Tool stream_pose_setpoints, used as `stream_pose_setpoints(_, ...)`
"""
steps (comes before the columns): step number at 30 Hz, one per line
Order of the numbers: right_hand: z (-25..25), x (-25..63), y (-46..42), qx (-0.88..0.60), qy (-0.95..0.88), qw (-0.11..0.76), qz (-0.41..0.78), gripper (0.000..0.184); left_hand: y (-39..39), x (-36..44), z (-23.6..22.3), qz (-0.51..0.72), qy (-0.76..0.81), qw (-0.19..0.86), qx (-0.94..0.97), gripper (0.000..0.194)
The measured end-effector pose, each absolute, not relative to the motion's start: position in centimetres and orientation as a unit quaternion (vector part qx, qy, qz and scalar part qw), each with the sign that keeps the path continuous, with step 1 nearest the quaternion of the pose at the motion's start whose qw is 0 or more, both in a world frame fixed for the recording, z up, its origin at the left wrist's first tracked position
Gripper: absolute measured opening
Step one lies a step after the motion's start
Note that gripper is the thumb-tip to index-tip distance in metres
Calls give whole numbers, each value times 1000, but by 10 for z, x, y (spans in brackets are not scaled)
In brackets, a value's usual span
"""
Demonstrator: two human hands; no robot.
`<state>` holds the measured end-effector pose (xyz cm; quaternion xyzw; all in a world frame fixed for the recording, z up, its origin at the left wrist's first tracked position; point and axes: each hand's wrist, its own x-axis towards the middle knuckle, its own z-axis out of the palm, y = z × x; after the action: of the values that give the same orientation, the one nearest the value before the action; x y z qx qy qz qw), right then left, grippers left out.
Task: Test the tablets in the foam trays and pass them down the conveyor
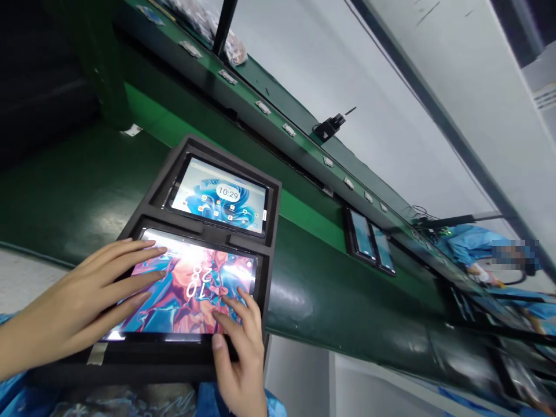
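Note:
A tablet point(191, 289) with a pink and blue wallpaper lies lit in the nearer recess of a dark foam tray point(270, 278); its clock digits appear upside down to me. Over its left end my left hand point(104, 289) lies with fingers stretched out. My right hand point(241, 341) is at the lower right of this tablet, fingers apart and slightly bent, fingertips over the screen and thumb at the near edge. A second tablet point(219, 197), showing 10:29 and a blue wallpaper, sits in the farther recess. Neither hand is on it.
The tray rests on a green belt or bench point(313, 284). Farther right, another tray point(358, 234) holds two lit tablets. A black plug-like device point(329, 127) sits on the ledge behind. A co-worker in blue point(469, 246) is at the far right.

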<state>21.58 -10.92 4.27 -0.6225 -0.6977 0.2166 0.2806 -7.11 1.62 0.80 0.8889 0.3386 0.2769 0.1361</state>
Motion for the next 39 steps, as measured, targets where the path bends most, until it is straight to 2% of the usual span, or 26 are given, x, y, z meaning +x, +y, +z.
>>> stream_pose_setpoints(4, 46, 224, -97, -588, -762, 165, 216, 49, 7, -70, 4, 287, 376, 159, 866, 66)
stream_pose_setpoints(9, 51, 223, -61, -614, -760, 99, 190, 67, 20, -51, 12, 260, 350, 127, 891, 65)
stream_pose_setpoints(12, 54, 226, -64, -587, -782, 74, 195, 61, 20, -47, 14, 266, 357, 134, 885, 63)
stream_pose_setpoints(14, 54, 233, -79, -525, -819, 59, 224, 49, 18, -52, 12, 272, 383, 141, 872, 62)
stream_pose_setpoints(17, 53, 245, -98, -451, -855, 79, 241, 43, 25, -58, 7, 280, 411, 159, 853, 58)
stream_pose_setpoints(20, 56, 249, -94, -513, -824, 143, 191, 38, 51, -54, 6, 265, 416, 155, 856, 51)
stream_pose_setpoints(24, 61, 236, -74, -560, -792, 196, 142, 39, 96, -39, 9, 224, 443, 89, 863, 46)
stream_pose_setpoints(30, 59, 223, -67, -558, -791, 201, 148, 38, 114, -36, 12, 208, 446, 113, 863, 47)
stream_pose_setpoints(35, 54, 241, -43, -597, -766, 215, 99, 33, 107, -43, 15, 287, 415, 109, 856, 44)
stream_pose_setpoints(39, 53, 241, -5, -559, -811, 157, 72, 31, 102, -37, 19, 315, 329, 77, 887, 32)
